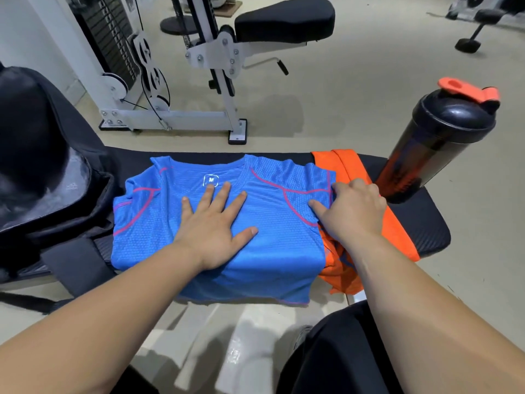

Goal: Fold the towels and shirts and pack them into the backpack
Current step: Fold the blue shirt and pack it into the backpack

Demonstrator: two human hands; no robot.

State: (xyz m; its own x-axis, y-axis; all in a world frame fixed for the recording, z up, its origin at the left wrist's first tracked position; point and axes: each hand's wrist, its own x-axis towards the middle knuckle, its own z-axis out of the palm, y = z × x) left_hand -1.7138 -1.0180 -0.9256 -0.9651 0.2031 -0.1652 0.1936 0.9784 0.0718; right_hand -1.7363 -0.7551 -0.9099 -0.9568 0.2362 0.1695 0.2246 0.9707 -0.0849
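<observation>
Keep left hand (216, 226), grip released and flat, pressing blue shirt (218, 223) onto desk (426, 223); fold right sleeve, pinched in right hand (355, 209) grip, inward toward left palm, backpack (42, 166) beyond left hand.

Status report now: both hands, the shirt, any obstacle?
Left hand flat on blue shirt. Right hand gripping its sleeve edge. Shaker bottle stands close right.

The backpack (42, 172) crowds the bench's (426, 223) left end, a shaker bottle (434, 143) its right.
</observation>
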